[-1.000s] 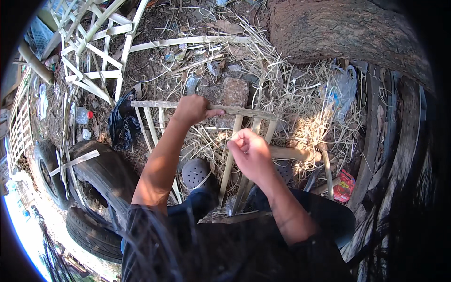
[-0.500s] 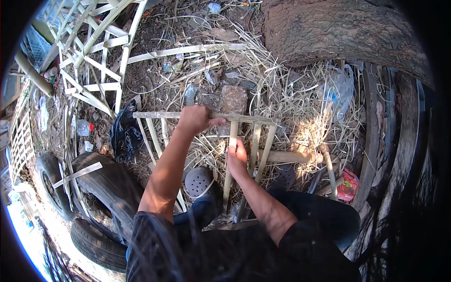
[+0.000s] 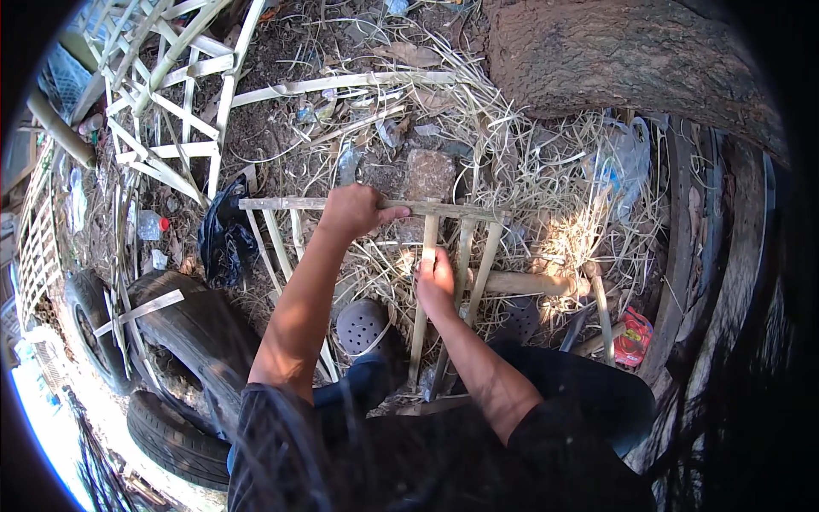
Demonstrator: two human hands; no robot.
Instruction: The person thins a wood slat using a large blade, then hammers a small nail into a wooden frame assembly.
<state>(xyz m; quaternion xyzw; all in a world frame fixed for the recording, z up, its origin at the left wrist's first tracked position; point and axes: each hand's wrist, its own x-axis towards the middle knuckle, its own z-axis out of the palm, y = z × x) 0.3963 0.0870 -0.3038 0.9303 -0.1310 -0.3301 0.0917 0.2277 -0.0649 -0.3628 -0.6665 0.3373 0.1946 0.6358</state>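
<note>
A bamboo crossbar (image 3: 286, 204) runs left to right in front of me, with several slats slanting down from it toward my body. My left hand (image 3: 352, 212) is wrapped over the crossbar left of its middle, thumb stretched along it to the right. Below the bar, my right hand (image 3: 436, 278) grips one upright bamboo slat (image 3: 419, 341), whose upper end meets the crossbar. To its right stand two more slats, the outer slat (image 3: 485, 271) near the bar's right end. The lower ends of the slats are partly hidden by my forearms and legs.
Shavings (image 3: 546, 162) litter the ground around a brick (image 3: 431, 175). A wooden mallet-like piece (image 3: 533, 284) lies right of the frame. Old tyres (image 3: 183, 435), a black plastic bag (image 3: 229, 235) and a woven bamboo lattice (image 3: 175, 154) stand left. A tree trunk (image 3: 631, 55) lies across the far right.
My right hand and the slat in it have shifted slightly right along the crossbar. My left hand keeps its hold on the bar. The view has tilted a little.
</note>
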